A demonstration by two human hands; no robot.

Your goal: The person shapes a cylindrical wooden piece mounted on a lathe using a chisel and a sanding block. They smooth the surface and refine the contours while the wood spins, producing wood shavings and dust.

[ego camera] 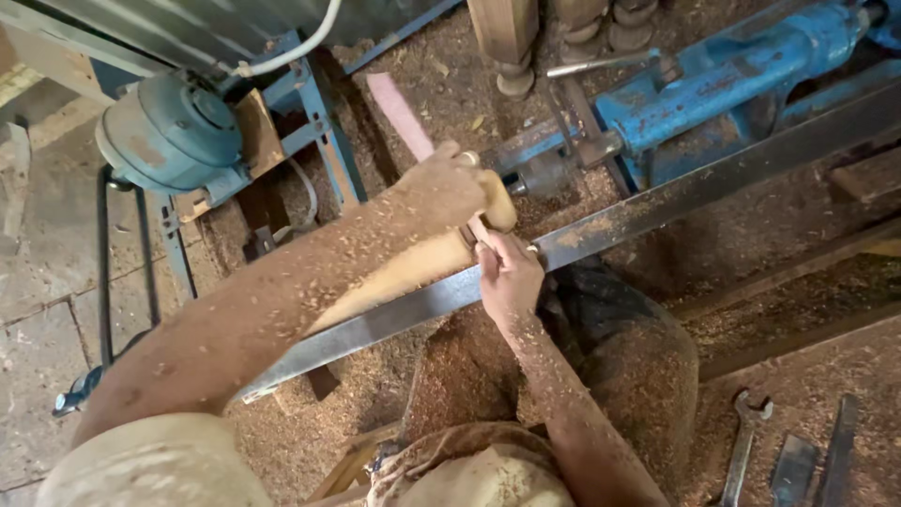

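Tools on the floor: a dull steel open-ended spanner (746, 439) and two flat dark metal bars (818, 465) lie low right in the sawdust, well clear of the work yet within reach.
Right hand: the right hand (509, 277) sits against the long flat grey steel tool rest (601, 227), its fingers (490, 253) pinched narrow on a thin pale strip (477, 228) and braced on the rest, which likely keeps the strip steady.
Workpiece: the pale round turned wooden spindle (413, 268) lies just behind the rest, running low left to upper right, its rounded end toward the tailstock.
Left hand: the left hand (446, 188) reaches over the top, fingers curled down around the spindle's far end, holding it from above; the fingertips are hidden.
Tailstock: the blue-painted iron tailstock (727, 75) points at the spindle's end, in line with it, apparently to pin it.
Motor: a round blue-grey electric motor (169, 131) sits far left on a blue metal frame (319, 131), beside the lathe.
Far edge: turned wooden legs (514, 47) stand upright at the top.
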